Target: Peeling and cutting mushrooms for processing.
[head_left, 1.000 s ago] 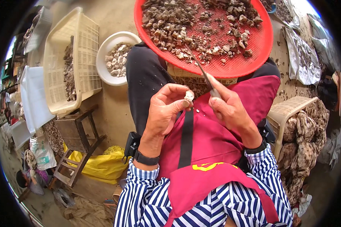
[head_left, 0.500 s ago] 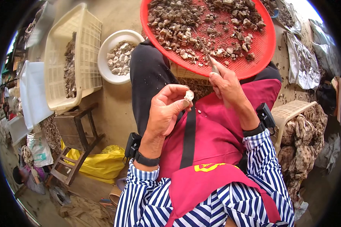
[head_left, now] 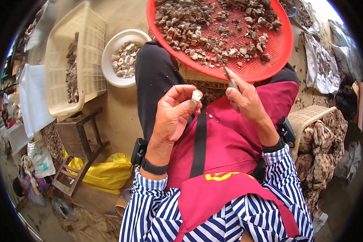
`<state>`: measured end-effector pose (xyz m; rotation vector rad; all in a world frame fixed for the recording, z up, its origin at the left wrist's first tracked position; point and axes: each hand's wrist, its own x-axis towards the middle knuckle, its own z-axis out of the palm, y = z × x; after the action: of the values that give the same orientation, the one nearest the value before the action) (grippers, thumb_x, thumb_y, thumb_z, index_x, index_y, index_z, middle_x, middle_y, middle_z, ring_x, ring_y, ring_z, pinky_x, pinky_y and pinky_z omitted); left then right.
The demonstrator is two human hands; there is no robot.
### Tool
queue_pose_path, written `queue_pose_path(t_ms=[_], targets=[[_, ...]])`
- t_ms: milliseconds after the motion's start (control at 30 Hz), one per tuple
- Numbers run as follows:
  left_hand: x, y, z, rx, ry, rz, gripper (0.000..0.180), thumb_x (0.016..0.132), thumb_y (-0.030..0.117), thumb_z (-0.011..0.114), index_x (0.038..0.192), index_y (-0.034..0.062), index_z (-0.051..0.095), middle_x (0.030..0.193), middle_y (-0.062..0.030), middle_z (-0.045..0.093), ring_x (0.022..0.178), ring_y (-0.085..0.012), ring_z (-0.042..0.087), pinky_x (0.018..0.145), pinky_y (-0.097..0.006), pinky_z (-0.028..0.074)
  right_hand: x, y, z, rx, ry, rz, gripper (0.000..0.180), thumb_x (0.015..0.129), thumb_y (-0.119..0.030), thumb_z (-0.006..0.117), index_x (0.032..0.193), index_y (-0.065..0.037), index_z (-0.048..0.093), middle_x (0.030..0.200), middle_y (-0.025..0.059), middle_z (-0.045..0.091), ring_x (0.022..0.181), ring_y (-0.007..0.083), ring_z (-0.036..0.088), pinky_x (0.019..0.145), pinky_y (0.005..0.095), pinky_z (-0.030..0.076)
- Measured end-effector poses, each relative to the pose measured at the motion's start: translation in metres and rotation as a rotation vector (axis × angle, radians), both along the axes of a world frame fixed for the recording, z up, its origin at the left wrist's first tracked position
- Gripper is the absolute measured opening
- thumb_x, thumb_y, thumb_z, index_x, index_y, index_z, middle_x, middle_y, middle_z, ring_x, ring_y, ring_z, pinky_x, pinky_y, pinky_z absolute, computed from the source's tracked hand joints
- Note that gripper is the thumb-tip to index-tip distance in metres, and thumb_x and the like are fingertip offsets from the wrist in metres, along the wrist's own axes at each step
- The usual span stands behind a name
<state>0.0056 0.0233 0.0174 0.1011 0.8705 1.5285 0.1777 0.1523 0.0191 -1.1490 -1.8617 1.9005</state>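
Observation:
Between the thumb and fingers of my left hand (head_left: pixel 172 113) is a small whitish lumpy piece (head_left: pixel 197 95), held above my lap. My right hand (head_left: pixel 248 100) is closed round a small knife (head_left: pixel 232 83); its thin blade points away from me, over the near rim of a red mesh tray (head_left: pixel 284 52). The blade is apart from the held piece. Many dark, dirty lumps (head_left: pixel 189 24) lie in the tray, with paler ones toward its near side. Left of my knee, a white bowl (head_left: pixel 107 66) holds pale, cleaned-looking pieces (head_left: pixel 127 60).
A cream plastic crate (head_left: pixel 94 60) with dark lumps stands at the left. Nearer are a wooden stool (head_left: pixel 74 139) and a yellow bag (head_left: pixel 109 171). At the right, a basket (head_left: pixel 310 115) sits beside a brownish bundle (head_left: pixel 320 145). A white sack (head_left: pixel 322 66) lies farther off.
My right hand and the knife have drawn slightly back toward me and right. The piece in my left hand is turned a little. The whole view has shifted slightly.

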Motion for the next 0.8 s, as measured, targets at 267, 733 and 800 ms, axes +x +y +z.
queue_pose_path(t_ms=[267,733,800], targets=[[-0.001,0.003,0.001,0.070,-0.108,0.015,0.030,0.080,0.001,0.062,0.109,0.0004,0.054,0.102,-0.0158,0.059,0.084,-0.0195,0.058,0.070,-0.027,0.049,0.002,-0.004,0.007,-0.035,-0.021,-0.009,0.053,0.083,-0.008,0.046,0.133,0.007,0.035,0.126,0.0195,0.050,0.118,0.0211,0.047,0.100,0.0289,0.032],[0.000,0.004,-0.001,-0.007,-0.068,0.050,0.027,0.080,0.003,0.065,0.105,-0.0005,0.054,0.099,-0.0146,0.062,0.080,-0.0190,0.061,0.069,-0.029,0.050,-0.003,-0.005,0.006,0.023,0.032,-0.009,0.053,0.083,-0.008,0.048,0.133,0.008,0.035,0.124,0.0208,0.051,0.115,0.0194,0.049,0.097,0.0285,0.036],[0.001,0.004,-0.002,-0.008,-0.072,0.040,0.027,0.080,0.003,0.065,0.105,-0.0004,0.054,0.099,-0.0145,0.062,0.080,-0.0190,0.061,0.069,-0.029,0.050,-0.014,0.008,0.011,-0.034,-0.059,0.001,0.054,0.084,-0.008,0.048,0.134,0.007,0.033,0.125,0.0196,0.052,0.108,0.0175,0.051,0.092,0.0278,0.038]])
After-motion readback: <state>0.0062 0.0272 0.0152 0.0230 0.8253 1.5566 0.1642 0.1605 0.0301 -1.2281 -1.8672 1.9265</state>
